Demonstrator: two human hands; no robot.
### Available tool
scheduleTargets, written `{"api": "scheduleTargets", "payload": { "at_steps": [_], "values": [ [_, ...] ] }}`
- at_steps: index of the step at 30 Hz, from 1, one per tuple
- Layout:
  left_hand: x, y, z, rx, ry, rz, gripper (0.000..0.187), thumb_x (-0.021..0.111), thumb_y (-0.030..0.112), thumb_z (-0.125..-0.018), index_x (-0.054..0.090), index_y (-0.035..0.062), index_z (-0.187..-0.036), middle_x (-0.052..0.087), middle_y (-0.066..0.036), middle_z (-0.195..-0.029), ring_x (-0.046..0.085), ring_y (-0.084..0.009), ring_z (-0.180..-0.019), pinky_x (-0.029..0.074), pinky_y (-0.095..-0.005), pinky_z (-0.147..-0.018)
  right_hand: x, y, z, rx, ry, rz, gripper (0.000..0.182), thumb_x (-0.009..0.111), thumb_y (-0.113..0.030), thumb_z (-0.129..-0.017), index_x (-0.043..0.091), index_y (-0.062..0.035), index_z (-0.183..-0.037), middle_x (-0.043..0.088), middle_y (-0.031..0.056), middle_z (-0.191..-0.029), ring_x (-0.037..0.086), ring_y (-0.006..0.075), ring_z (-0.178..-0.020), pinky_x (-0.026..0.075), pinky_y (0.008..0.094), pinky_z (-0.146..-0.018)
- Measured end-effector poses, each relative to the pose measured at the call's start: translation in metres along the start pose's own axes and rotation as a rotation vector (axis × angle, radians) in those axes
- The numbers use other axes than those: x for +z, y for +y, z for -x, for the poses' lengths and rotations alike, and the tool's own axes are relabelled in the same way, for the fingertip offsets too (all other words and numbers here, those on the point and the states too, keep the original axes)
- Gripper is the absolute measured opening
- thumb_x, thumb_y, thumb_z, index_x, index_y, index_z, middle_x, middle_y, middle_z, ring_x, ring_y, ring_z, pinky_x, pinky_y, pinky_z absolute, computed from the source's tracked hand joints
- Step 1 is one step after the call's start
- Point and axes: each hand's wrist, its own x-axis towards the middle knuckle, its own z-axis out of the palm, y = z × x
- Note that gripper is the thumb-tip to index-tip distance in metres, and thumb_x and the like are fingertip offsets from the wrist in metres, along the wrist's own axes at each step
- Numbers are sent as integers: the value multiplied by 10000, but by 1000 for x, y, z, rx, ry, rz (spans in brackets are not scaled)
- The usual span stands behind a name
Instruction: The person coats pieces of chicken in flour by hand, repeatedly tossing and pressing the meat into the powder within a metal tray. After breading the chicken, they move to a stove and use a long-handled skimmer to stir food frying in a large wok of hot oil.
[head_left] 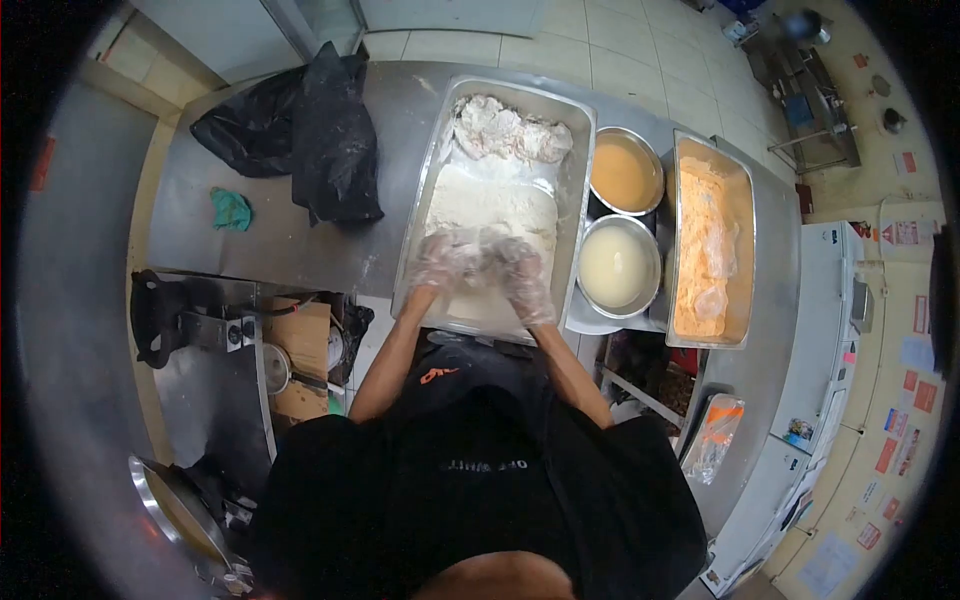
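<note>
Both my hands wear clear plastic gloves and are low in a long metal tray [425, 200] of white flour [490, 200]. My left hand [440, 262] is at the tray's near left part, my right hand [520, 275] just to its right. Between them is something floury, blurred and partly covered by the fingers; I cannot make out what it is. Flour-coated pieces [510, 132] lie heaped at the far end of the tray, away from my hands.
Right of the tray stand a bowl of orange liquid [625, 170], a bowl of pale liquid [617, 265] and a tray of orange coating [700, 260]. Black plastic bags [330, 140] and a green cloth [231, 209] lie left. A wrapped package [715, 435] is at the lower right.
</note>
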Motion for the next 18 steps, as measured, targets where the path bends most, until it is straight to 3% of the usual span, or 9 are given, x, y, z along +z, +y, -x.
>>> {"api": "scheduleTargets", "payload": {
  "at_steps": [1, 5, 8, 10, 11, 12, 15, 17, 18],
  "values": [
    [-50, 29, -10, -222, 7, 265, 349, 508, 286, -775, 538, 77, -1053, 491, -143, -1086, 417, -318, -1038, 337, -393, -908, 0, -4, -2, 89, 8, -47, 129, 500, -16, -659, 544, -53, -775, 536, 130, -748, 509, 291, -681, 409, 355, -642],
    [10, 11, -1, -191, -83, 210, 368, 515, 283, -764, 530, 68, -1062, 484, -153, -1102, 414, -320, -1046, 326, -386, -921, 15, -8, 3, -30, -118, 333, 77, 526, -36, -716, 544, -60, -788, 519, 109, -705, 516, 297, -692, 410, 382, -642],
    [-66, 32, -22, -260, -187, 321, 375, 520, 285, -757, 526, 57, -1055, 476, -164, -1118, 420, -323, -1042, 337, -376, -914, 6, 20, 1, 42, 140, 358, 36, 580, -75, -707, 555, -81, -731, 555, 121, -720, 539, 281, -657, 424, 374, -578],
    [-73, 53, -31, -322, -248, 247, 382, 519, 299, -759, 525, 52, -1049, 468, -172, -1130, 422, -321, -1044, 340, -372, -912, 3, -8, -7, 163, 2, 102, 59, 602, -103, -707, 567, -77, -746, 564, 110, -696, 544, 270, -654, 427, 370, -585],
    [-53, 57, -17, -279, 98, 93, 373, 529, 293, -751, 530, 55, -1039, 494, -175, -1087, 462, -324, -988, 374, -370, -877, 14, 5, 5, 89, 39, 131, 71, 609, -112, -704, 570, -79, -753, 565, 109, -698, 545, 270, -663, 427, 372, -600],
    [-58, 50, -18, -246, 36, 262, 372, 536, 278, -747, 529, 51, -1041, 505, -169, -1069, 477, -315, -969, 385, -365, -863, 19, 14, 8, 6, 81, 163, 83, 615, -121, -701, 572, -81, -759, 567, 108, -700, 546, 269, -672, 427, 375, -615],
    [-75, 29, -29, -141, 37, 356, 370, 560, 226, -732, 524, 37, -1049, 535, -150, -1019, 518, -284, -915, 416, -346, -821, 0, 16, -2, 492, -74, 162, 112, 622, -130, -688, 584, -83, -782, 570, 114, -742, 539, 281, -737, 413, 394, -692],
    [-62, 51, -20, -79, 219, -99, 372, 575, 179, -721, 520, 26, -1056, 551, -136, -989, 539, -260, -885, 435, -327, -792, 7, -4, -4, 184, -3, 189, 134, 626, -133, -681, 582, -82, -797, 564, 123, -760, 533, 284, -749, 409, 387, -705],
    [-67, 50, -17, -137, 54, 99, 382, 569, 210, -728, 525, 40, -1067, 538, -134, -1036, 520, -266, -926, 411, -331, -833, 8, -11, -1, 36, 35, 204, 145, 627, -134, -677, 581, -82, -805, 561, 127, -769, 530, 286, -755, 406, 383, -712]
  ]
}}
